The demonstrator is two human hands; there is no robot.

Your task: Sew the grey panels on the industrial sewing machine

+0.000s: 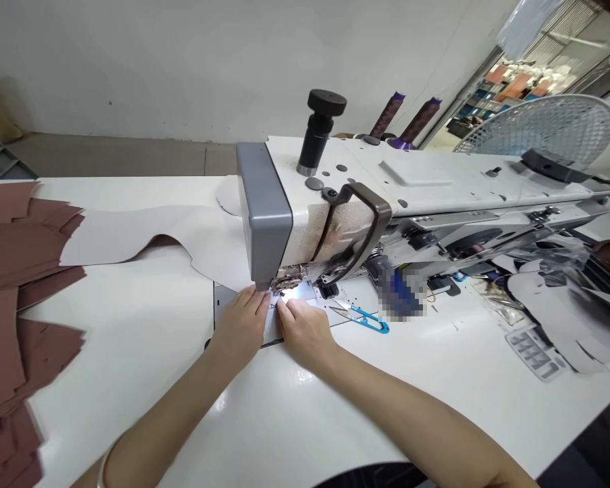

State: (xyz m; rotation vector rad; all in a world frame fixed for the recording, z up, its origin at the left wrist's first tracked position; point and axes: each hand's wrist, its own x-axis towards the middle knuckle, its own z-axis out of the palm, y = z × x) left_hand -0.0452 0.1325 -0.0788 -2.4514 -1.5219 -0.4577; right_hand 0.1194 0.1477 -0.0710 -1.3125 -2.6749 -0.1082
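A long pale sheet (203,237) lies across the tabletop (132,325), its left end meeting the ragged stack of reddish-brown pieces (0,264) and its right end running under the head of the sewing machine (267,224). The left hand (240,327) rests at that right end with its fingers stretched out and close together, the tips by the lit needle area; the right hand (308,332) faces it with fingers curled in. Whether either set pinches the sheet or only presses on it, I cannot tell, as the contact is too small and partly covered. The plainest hazard seems to be the fingertips themselves: both hands sit so near the needle area that a slip inward might catch one. The sheet's wavy front edge also lifts into a small hump, which could let it skew or bunch if pushed unevenly, and its far end may drag on the stack. The blue snips (369,314) lie just beside the right hand, blades toward it, so a sideways sweep could knock them or nick a finger
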